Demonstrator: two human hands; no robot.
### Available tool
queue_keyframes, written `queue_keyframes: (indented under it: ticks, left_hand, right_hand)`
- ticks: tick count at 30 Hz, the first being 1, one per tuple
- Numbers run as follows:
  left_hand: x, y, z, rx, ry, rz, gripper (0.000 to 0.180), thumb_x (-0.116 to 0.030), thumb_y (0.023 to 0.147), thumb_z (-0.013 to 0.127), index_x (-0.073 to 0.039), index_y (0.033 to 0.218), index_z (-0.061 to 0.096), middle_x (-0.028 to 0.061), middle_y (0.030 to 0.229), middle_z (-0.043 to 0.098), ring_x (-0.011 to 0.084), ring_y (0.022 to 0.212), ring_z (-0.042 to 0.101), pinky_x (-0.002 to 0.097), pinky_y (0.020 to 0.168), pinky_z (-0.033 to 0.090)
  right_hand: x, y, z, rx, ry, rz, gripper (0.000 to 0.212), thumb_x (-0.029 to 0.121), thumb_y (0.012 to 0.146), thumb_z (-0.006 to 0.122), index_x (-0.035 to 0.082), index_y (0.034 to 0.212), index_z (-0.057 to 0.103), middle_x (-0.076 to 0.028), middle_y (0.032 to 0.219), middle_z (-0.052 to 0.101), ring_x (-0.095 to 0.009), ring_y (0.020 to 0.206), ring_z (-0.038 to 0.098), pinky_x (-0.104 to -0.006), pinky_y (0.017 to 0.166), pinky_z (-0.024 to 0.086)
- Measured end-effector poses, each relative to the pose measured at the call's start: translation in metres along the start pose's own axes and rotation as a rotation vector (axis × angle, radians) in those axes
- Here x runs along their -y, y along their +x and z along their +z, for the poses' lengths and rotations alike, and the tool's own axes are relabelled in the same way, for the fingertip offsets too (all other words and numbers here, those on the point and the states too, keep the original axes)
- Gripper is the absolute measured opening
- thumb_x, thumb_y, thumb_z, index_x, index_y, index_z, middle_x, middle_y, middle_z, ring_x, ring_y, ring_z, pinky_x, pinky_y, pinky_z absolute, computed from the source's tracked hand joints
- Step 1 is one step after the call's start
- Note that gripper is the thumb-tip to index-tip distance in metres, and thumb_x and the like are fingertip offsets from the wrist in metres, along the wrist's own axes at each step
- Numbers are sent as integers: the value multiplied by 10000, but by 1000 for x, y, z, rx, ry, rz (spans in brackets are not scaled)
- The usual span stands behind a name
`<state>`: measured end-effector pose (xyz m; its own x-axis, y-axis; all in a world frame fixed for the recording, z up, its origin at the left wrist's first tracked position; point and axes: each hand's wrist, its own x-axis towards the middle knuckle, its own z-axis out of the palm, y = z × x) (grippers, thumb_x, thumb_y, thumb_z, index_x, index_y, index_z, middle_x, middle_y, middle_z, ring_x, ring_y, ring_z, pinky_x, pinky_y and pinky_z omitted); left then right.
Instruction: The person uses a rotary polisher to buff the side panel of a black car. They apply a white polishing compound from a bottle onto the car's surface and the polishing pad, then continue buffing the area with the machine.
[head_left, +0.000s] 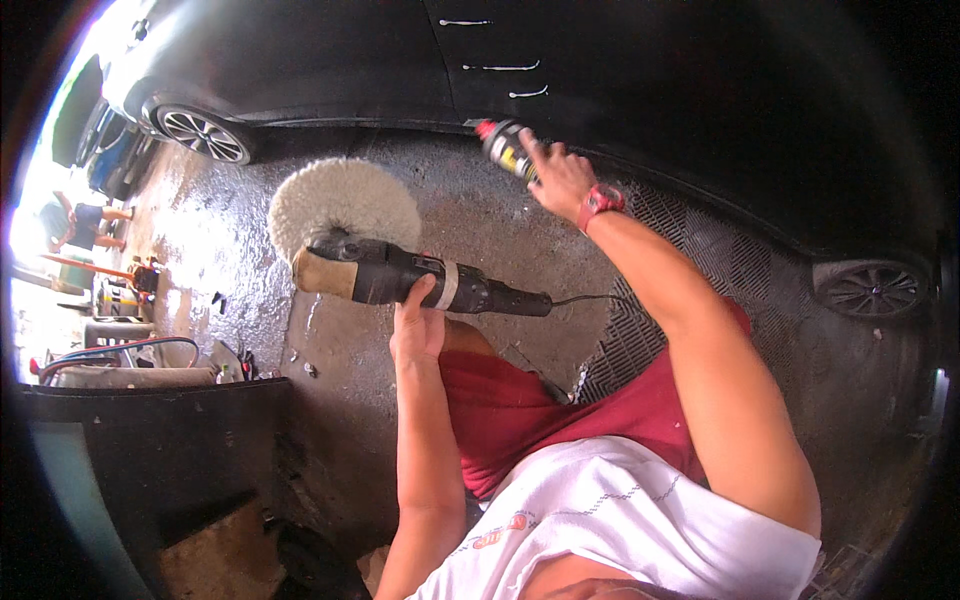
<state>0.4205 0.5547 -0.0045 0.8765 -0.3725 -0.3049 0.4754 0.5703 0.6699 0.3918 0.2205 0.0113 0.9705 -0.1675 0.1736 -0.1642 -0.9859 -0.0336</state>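
My left hand [418, 320] is wrapped round the body of a black polishing machine [385, 272], thumb lying across its top near a pale band. A large round woolly polishing pad [345, 205], off-white, is fixed at the machine's left end. In my right hand [560, 172] is a dark bottle [510, 148] with a red cap and a yellow patch on its label, tilted with the cap toward the car. Three short white streaks of polish [502, 67] mark the black side of the car [620, 70], beyond the bottle.
The car's wheels [205, 135] stand at far left and right. A cord [590, 297] runs from the machine past my legs. Ribbed black matting [690, 230] covers part of the wet floor. At left are a dark workbench [180, 430], hoses [130, 347] and another person [85, 220].
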Motion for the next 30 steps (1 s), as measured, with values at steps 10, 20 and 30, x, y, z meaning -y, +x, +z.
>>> queue_keyframes:
  ticks: [10, 20, 30]
  left_hand:
    - [-2, 4, 4, -9, -55, 5, 657, -95, 899, 812, -88, 1505, 558, 88, 1445, 649, 276, 1352, 604, 517, 1224, 444]
    - [-4, 9, 4, 14, 3, -21, 594, -97, 893, 825, -65, 1448, 616, 93, 1422, 657, 284, 1354, 597, 489, 1230, 437]
    - [3, 16, -1, 93, 7, -67, 588, -105, 915, 811, -43, 1455, 589, 99, 1402, 663, 290, 1352, 598, 490, 1227, 441]
  right_hand:
    - [-83, -94, -20, -162, -42, -638, 865, 312, 847, 853, 266, 1612, 454, -161, 1232, 646, -326, 1023, 719, -471, 865, 614]
    - [-83, -191, -62, -314, 25, -636, 958, 361, 906, 816, 274, 1702, 290, -168, 1318, 594, -425, 1110, 669, -531, 929, 587]
    - [-96, -264, -75, -96, -32, -151, 988, 350, 865, 860, 339, 1692, 317, -161, 1400, 530, -400, 1198, 633, -539, 969, 575]
